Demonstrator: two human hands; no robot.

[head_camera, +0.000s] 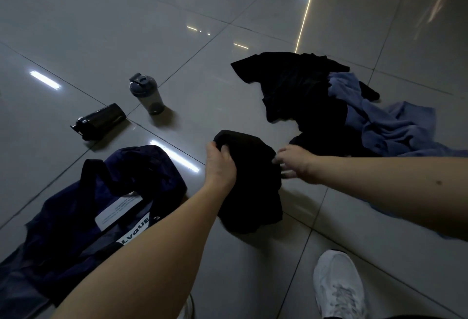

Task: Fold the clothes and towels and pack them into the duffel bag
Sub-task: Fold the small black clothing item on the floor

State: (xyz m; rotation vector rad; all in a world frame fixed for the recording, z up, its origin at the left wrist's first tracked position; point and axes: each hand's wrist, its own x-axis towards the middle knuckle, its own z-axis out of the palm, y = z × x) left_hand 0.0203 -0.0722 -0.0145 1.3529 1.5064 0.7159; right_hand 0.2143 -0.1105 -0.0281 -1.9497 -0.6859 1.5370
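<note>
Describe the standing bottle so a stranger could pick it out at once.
Start at the navy duffel bag lying on the tiled floor at the lower left. Beyond it are two bottles; take the right-hand one, the shaker bottle. It stands upright with a grey lid and see-through body, while the dark bottle beside it lies on its side.

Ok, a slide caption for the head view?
Left hand and right hand hold a black garment beside the navy duffel bag; black clothes and a blue towel lie unfolded.
</note>
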